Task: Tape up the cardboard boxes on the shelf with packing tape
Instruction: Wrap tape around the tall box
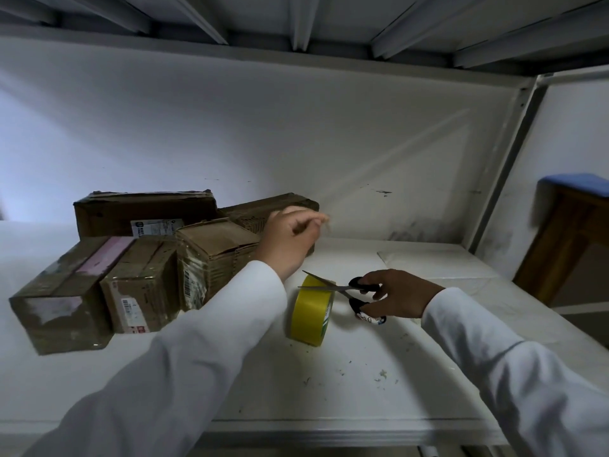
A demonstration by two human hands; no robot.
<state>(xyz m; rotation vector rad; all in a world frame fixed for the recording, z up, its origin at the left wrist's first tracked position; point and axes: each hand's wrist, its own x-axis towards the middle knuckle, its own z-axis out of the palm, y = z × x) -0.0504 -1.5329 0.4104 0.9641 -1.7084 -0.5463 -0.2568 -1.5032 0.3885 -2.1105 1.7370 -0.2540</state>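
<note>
Several brown cardboard boxes (pixel 211 255) stand grouped on the white shelf (pixel 362 390), at the left and back. A yellow roll of packing tape (pixel 311 311) stands on edge in the middle of the shelf. My left hand (pixel 291 239) is raised beside the boxes and pinches a clear strip of tape (pixel 395 159) that stretches up and to the right. My right hand (pixel 398 293) grips black-handled scissors (pixel 342 286), whose blades are open over the top of the roll.
A wooden piece of furniture with a blue top (pixel 573 232) stands right of the shelf's upright post (pixel 507 166). The underside of another shelf (pixel 296 24) hangs overhead. Small scraps (pixel 382 374) lie on the shelf near its front edge.
</note>
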